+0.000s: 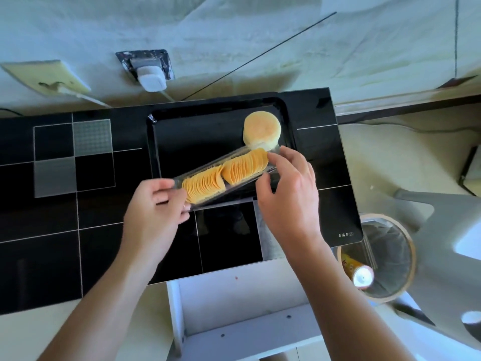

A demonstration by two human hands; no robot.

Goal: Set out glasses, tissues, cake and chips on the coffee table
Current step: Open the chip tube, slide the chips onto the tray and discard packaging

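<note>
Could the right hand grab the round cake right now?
Probably yes. The cake sits uncovered on the black tray, just beyond the right hand, with nothing between them. But that hand is busy holding the clear chip tray, so it must let go first.

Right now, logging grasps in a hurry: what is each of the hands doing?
Left hand: pinching the near end of the clear chip tray.
Right hand: fingers curled on the tray's far end, beside the cake.
</note>
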